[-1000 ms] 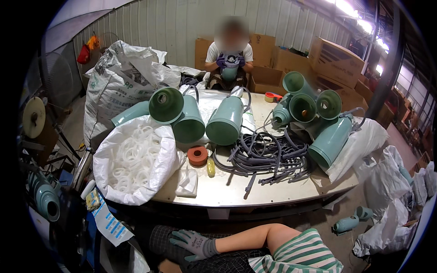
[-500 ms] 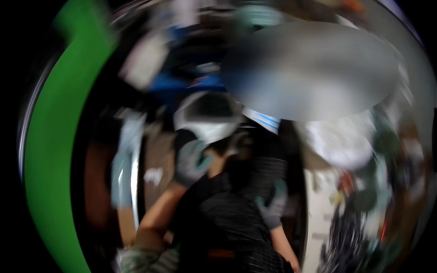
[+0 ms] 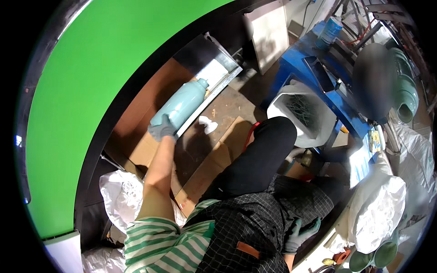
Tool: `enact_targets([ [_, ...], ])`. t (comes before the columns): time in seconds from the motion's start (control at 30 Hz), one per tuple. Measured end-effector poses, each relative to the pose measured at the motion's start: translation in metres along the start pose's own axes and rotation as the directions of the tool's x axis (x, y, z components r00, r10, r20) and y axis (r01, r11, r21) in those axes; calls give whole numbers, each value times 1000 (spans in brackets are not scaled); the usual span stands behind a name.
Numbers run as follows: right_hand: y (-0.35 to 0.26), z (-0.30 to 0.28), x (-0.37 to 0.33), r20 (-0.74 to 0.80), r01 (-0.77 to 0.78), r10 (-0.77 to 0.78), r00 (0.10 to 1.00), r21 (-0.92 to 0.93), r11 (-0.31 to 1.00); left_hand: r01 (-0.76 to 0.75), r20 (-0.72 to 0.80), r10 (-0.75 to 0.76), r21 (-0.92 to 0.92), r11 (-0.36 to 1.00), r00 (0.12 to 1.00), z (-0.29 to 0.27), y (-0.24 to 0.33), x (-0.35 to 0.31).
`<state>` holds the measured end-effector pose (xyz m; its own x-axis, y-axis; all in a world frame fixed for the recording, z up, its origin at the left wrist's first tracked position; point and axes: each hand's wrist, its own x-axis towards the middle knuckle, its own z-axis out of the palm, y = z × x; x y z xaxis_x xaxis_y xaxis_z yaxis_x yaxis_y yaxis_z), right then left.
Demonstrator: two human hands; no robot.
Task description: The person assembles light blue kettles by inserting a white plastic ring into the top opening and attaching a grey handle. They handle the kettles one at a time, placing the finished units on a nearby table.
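Observation:
A smooth pale teal bottle (image 3: 184, 103) with a narrow neck lies slanted along a metal-edged trough (image 3: 223, 82), its neck pointing away from me. My left hand (image 3: 162, 129), in a grey glove, grips its near end with the thumb on top; some fingers are hidden. Low on the right, beside my thigh, my right hand (image 3: 300, 235) wears a grey and green glove. Its fingers are apart and nothing is in it.
A large green panel (image 3: 91, 91) curves along the left. Ahead right, a white bin (image 3: 325, 132) of thin green strips stands by a blue bench (image 3: 296, 59) bearing a phone (image 3: 318, 74). White sacks (image 3: 378, 211) and teal bottles (image 3: 405, 98) are at right.
My view has swung left, and the blur has mostly cleared. My left hand, empty before, is now on the teal bottle. The right hand stays low beside my leg.

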<state>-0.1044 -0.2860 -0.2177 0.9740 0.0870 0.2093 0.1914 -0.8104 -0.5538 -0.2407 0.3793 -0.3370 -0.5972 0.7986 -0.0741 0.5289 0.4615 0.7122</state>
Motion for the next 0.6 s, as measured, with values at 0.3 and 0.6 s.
enact_targets([
  [0.3, -133, -22, 97, -28, 77, -71, 997, 377, 923, 269, 608, 305, -672, 690, 733, -109, 95, -86],
  [0.6, -185, -9, 168, 237, -236, 60, 970, 972, -19, 164, 687, 711, -726, 667, 149, -201, 55, -140],
])
